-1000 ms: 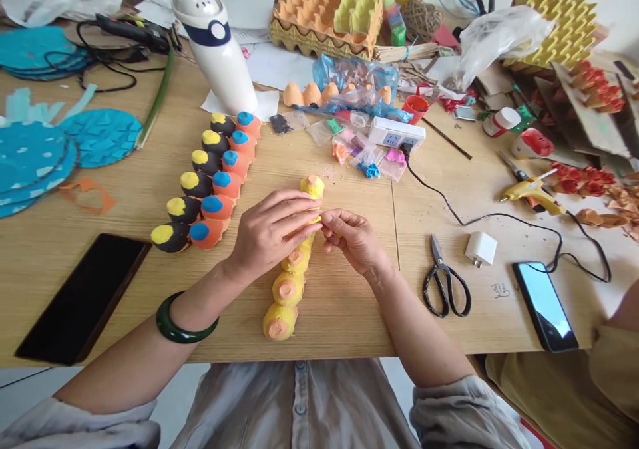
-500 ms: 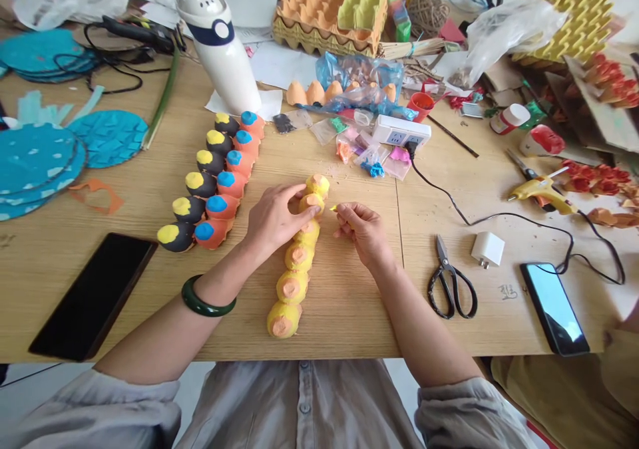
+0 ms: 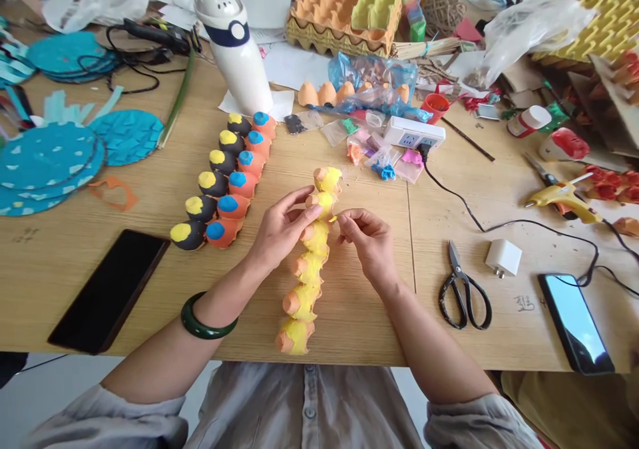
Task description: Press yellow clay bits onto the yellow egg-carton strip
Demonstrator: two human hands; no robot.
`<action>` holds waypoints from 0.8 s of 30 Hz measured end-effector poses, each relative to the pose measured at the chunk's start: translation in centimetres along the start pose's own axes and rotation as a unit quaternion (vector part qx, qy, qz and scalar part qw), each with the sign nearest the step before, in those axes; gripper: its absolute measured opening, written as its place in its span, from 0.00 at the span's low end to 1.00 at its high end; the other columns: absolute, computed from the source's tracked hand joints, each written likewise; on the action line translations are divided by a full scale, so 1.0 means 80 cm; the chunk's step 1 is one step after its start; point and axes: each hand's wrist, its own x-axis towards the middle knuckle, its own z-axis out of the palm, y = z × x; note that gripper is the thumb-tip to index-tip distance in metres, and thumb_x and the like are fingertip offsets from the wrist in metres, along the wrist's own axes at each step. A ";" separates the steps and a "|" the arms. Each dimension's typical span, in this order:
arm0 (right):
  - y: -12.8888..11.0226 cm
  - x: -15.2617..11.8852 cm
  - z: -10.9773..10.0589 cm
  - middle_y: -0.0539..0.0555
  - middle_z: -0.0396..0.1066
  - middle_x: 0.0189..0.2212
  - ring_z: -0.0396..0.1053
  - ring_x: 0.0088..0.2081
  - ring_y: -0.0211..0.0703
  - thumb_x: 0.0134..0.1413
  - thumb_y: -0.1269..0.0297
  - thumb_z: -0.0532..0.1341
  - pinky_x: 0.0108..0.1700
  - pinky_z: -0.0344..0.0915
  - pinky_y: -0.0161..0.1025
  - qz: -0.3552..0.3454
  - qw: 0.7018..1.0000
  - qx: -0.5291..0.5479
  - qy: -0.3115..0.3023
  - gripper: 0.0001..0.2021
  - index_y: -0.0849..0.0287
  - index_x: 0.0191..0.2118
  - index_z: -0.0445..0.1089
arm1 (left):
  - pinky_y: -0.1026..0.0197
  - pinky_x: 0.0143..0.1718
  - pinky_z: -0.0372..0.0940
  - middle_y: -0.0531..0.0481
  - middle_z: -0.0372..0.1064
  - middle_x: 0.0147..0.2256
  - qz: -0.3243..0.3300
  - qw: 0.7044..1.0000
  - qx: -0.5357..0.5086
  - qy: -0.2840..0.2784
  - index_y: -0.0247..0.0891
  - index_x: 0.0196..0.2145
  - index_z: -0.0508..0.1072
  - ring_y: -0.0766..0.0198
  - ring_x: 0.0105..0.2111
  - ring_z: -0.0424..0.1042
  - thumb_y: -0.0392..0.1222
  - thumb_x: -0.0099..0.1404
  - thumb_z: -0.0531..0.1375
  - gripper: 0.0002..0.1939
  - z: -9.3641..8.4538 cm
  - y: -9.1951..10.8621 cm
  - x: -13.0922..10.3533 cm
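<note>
Egg-carton strip [image 3: 313,266] leans, likely exposing its side; left hand [image 3: 277,233] clamps fingers on it, presumably for steadiness; right hand [image 3: 370,239], beside it, pinches yellow clay [image 3: 333,219].

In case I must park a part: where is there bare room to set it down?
Bare wood lies between the yellow strip and the right forearm, and between the right hand, the power cord and the scissors. Another patch lies between the orange-and-blue row and that strip, beyond the left hand. Crowded: around the power strip and, far right, the glue gun.
</note>
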 end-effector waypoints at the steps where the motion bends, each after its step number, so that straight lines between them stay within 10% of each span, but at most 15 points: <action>1: 0.001 -0.001 0.001 0.48 0.72 0.27 0.64 0.25 0.35 0.53 0.52 0.72 0.29 0.68 0.36 -0.008 1.000 -0.014 -0.001 0.12 0.56 0.32 0.77 | 0.58 0.46 0.73 0.42 0.79 0.51 -0.006 1.000 -0.007 -0.002 0.37 0.58 0.73 0.51 0.51 0.77 0.56 0.63 0.69 0.32 0.002 0.000 -0.002; 14: 0.010 -0.011 -0.002 0.49 0.73 0.30 0.68 0.29 0.38 0.66 0.63 0.64 0.35 0.68 0.40 -0.225 0.933 -0.280 0.015 0.04 0.53 0.39 0.76 | 0.53 0.51 0.72 0.48 0.80 0.50 -0.059 0.993 -0.094 -0.035 0.42 0.57 0.74 0.52 0.51 0.78 0.53 0.65 0.68 0.26 0.003 -0.004 -0.013; 24: 0.013 -0.012 -0.002 0.50 0.73 0.30 0.69 0.31 0.40 0.66 0.64 0.63 0.35 0.68 0.42 -0.234 0.923 -0.306 -0.003 0.04 0.51 0.40 0.76 | 0.49 0.52 0.73 0.50 0.80 0.49 -0.063 0.991 -0.111 -0.033 0.48 0.52 0.78 0.50 0.52 0.78 0.54 0.64 0.69 0.20 0.002 -0.009 -0.012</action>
